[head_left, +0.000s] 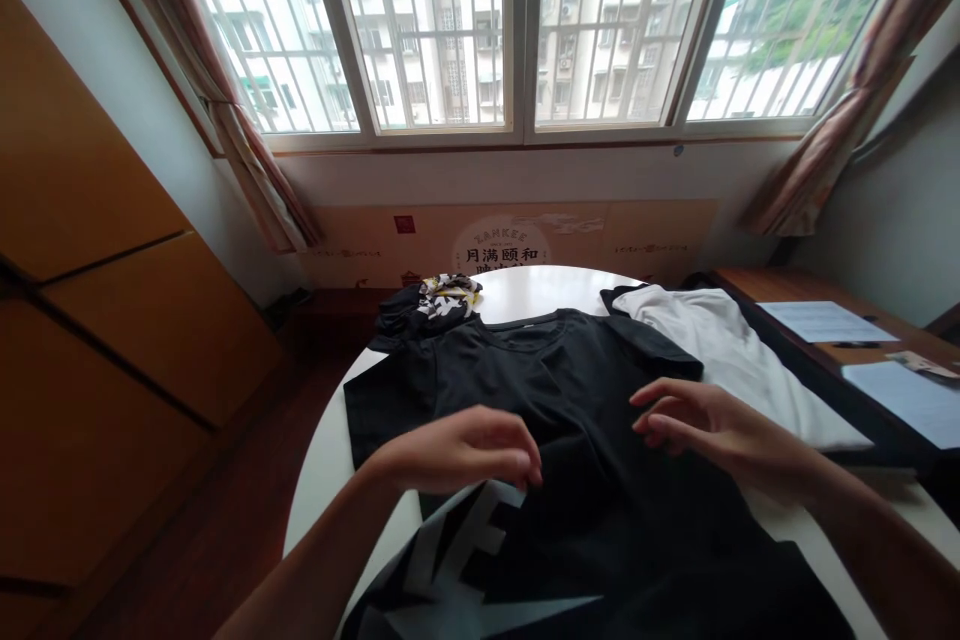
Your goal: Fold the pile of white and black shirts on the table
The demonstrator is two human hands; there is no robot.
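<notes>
A black T-shirt (630, 510) lies spread over the round white table, its neckline toward the window and its lower part toward me. Large pale grey print shows on it near my left forearm. My left hand (469, 445) is over the shirt's left middle, fingers curled down and closed with the thumb at a fold of the black cloth; the fingertips are partly hidden. Over the right side of the shirt, below its right sleeve, my right hand (686, 420) has loosely bent fingers held apart, with nothing visible in them.
A bunched black, white and yellow patterned garment (442, 305) sits at the table's back left. White folded clothing (735, 350) lies at the right. Beyond it, a brown desk (832, 295) carries papers (825, 320). The white table's rim (307, 480) curves along the left, beside a wooden cabinet (97, 420).
</notes>
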